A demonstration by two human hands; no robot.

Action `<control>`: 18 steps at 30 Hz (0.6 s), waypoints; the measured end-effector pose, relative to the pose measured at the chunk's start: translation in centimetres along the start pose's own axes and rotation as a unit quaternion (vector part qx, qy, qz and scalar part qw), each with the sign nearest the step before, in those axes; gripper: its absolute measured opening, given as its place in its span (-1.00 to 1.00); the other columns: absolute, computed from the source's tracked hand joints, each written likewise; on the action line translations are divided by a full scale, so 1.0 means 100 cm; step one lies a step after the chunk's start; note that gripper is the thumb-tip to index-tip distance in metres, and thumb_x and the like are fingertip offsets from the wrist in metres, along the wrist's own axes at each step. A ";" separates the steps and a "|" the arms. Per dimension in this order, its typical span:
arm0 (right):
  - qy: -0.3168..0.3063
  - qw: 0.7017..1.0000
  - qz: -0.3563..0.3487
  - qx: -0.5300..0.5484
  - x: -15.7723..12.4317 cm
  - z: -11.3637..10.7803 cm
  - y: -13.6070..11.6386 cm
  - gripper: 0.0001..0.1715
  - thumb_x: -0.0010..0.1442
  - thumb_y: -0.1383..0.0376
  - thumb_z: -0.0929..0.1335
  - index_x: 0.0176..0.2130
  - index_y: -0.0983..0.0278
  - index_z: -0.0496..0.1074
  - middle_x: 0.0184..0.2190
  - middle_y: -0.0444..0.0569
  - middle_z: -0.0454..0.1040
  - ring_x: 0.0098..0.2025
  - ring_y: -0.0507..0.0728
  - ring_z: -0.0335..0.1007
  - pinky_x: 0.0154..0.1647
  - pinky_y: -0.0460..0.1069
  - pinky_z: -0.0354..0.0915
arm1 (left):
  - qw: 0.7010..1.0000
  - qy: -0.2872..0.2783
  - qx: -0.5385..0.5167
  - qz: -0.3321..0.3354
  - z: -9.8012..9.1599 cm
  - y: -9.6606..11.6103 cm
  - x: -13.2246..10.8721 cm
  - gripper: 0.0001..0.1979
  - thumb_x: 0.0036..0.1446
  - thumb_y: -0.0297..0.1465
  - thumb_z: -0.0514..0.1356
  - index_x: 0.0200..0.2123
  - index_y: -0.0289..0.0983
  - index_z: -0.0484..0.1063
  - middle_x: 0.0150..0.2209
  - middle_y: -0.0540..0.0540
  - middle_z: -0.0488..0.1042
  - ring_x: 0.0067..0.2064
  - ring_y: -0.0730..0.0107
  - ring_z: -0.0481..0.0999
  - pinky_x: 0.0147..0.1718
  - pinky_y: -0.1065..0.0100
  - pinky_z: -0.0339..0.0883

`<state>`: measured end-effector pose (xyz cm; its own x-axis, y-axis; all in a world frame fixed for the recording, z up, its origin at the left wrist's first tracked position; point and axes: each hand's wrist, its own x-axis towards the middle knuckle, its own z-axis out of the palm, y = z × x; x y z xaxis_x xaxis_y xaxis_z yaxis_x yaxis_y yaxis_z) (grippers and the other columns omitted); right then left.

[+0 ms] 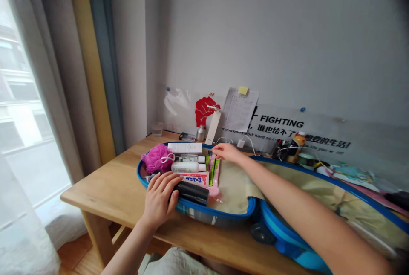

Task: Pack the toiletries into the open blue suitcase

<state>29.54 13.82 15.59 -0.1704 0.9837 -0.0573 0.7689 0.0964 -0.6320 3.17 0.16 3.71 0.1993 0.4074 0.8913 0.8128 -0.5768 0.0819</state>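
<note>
A blue-rimmed suitcase (223, 214) with beige lining lies unfolded on a wooden table. My left hand (159, 192) rests over its near left rim, fingers stretched out, touching the left end of a black ridged case (193, 192). At the far side, my right hand (227, 153) pinches at the top end of slim green-and-pink toothbrush packs (212, 172); its fingertips are partly hidden. Between my hands are a toothpaste box (196, 178), a white bottle (185, 167), a clear bottle (191, 158), a white box (185, 148) and a purple bath puff (157, 158).
The suitcase's other half (295, 181) opens to the right, under my right forearm. Behind it, an orange-capped bottle (299, 139), cables and packets crowd the wall. A small metal bottle (200, 132) and a white upright lamp (213, 126) stand at the back. Curtains (75, 53) hang left.
</note>
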 end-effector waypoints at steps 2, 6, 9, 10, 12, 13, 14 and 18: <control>0.028 0.999 0.012 -0.016 -0.007 -0.034 0.017 -0.62 0.34 0.11 0.33 0.01 0.30 0.42 -0.07 0.00 0.50 -0.15 0.06 0.48 -0.12 0.06 0.47 | 1.000 -0.002 0.002 0.000 0.000 -0.001 0.000 -0.64 0.36 -0.36 -0.05 0.02 -0.19 0.50 -0.02 -0.09 0.60 0.07 0.22 0.51 0.17 0.17 0.13; 0.072 0.991 0.072 -0.090 -0.034 -0.102 0.069 -0.66 0.37 0.11 0.29 -0.07 0.33 0.43 -0.17 -0.03 0.51 -0.22 0.02 0.46 -0.17 0.01 0.46 | 1.000 0.000 0.003 0.006 0.001 -0.001 -0.001 -0.64 0.35 -0.37 -0.04 0.03 -0.20 0.49 -0.01 -0.10 0.60 0.07 0.21 0.51 0.18 0.16 0.13; 0.059 0.976 0.128 -0.165 -0.064 -0.131 0.119 -0.69 0.33 0.12 0.34 -0.13 0.33 0.46 -0.21 -0.06 0.51 -0.23 0.03 0.46 -0.18 0.02 0.46 | 1.000 0.000 0.007 0.003 0.001 -0.001 -0.001 -0.64 0.34 -0.36 -0.04 0.03 -0.19 0.50 -0.01 -0.10 0.60 0.06 0.21 0.52 0.17 0.16 0.15; 0.051 0.971 0.143 -0.187 -0.075 -0.136 0.136 -0.70 0.33 0.13 0.35 -0.13 0.32 0.46 -0.20 -0.06 0.51 -0.23 0.03 0.46 -0.18 0.01 0.46 | 1.000 -0.002 0.008 0.002 0.001 -0.001 -0.001 -0.63 0.34 -0.36 -0.04 0.03 -0.18 0.50 -0.01 -0.10 0.60 0.05 0.20 0.52 0.17 0.16 0.15; 0.047 0.960 0.166 -0.222 -0.096 -0.138 0.168 -0.72 0.33 0.14 0.35 -0.13 0.30 0.47 -0.19 -0.05 0.52 -0.24 0.01 0.46 -0.18 0.00 0.45 | 1.000 -0.002 0.008 0.004 0.001 -0.001 0.000 -0.64 0.34 -0.36 -0.04 0.03 -0.18 0.50 -0.01 -0.10 0.60 0.05 0.20 0.52 0.16 0.16 0.16; 0.054 0.955 0.173 -0.236 -0.105 -0.137 0.183 -0.73 0.33 0.13 0.34 -0.13 0.28 0.47 -0.19 -0.05 0.52 -0.24 0.01 0.46 -0.18 -0.01 0.45 | 1.000 -0.001 0.008 0.007 0.001 -0.001 0.000 -0.64 0.34 -0.36 -0.04 0.03 -0.19 0.49 -0.02 -0.10 0.60 0.04 0.20 0.52 0.15 0.16 0.16; 0.067 0.951 0.175 -0.247 -0.113 -0.135 0.196 -0.73 0.33 0.13 0.34 -0.14 0.27 0.47 -0.19 -0.04 0.52 -0.24 0.01 0.46 -0.19 -0.02 0.45 | 1.000 0.000 0.008 0.011 0.001 -0.001 0.000 -0.65 0.34 -0.37 -0.03 0.03 -0.19 0.49 -0.02 -0.11 0.60 0.04 0.20 0.52 0.15 0.17 0.16; 0.189 0.933 0.117 -0.282 -0.131 -0.133 0.234 -0.75 0.31 0.12 0.36 -0.24 0.26 0.48 -0.33 -0.09 0.52 -0.33 -0.01 0.44 -0.26 -0.05 0.43 | 1.000 0.004 0.009 0.016 0.000 -0.001 0.000 -0.66 0.35 -0.37 -0.03 0.03 -0.20 0.48 -0.02 -0.11 0.60 0.04 0.19 0.52 0.15 0.16 0.16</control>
<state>57.96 5.24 11.86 0.1897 0.9608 0.2020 0.9782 -0.1673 -0.1231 3.08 0.27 3.69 0.2210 0.3831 0.8969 0.8160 -0.5763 0.0451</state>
